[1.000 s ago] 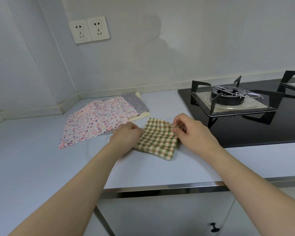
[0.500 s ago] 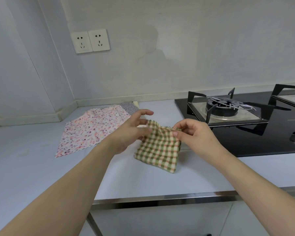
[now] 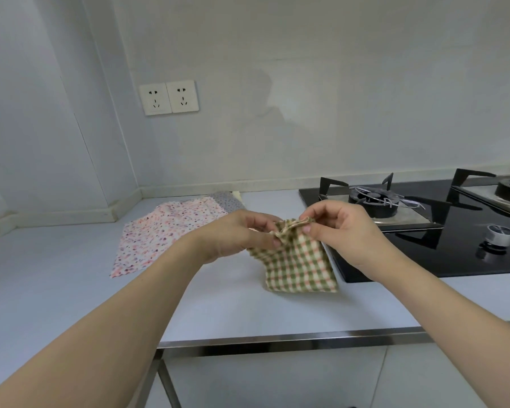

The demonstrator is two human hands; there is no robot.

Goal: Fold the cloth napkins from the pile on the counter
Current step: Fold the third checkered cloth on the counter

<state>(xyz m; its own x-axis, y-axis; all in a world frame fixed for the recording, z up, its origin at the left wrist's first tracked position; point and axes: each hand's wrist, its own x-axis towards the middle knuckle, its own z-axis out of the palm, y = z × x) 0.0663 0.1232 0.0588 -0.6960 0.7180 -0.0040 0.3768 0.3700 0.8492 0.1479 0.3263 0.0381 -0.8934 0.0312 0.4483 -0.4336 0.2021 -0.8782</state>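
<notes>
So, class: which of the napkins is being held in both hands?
The green checked napkin, pinched at its top edge by the left hand and right hand; the others lie flat.

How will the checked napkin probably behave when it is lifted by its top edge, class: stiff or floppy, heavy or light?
Probably floppy: the checked napkin bunches and wrinkles where the left hand and right hand pinch its top edge. Likely light, since fingertip pinches alone raise that edge. It seems unlikely to slide off, as its lower part drapes on the counter.
</notes>
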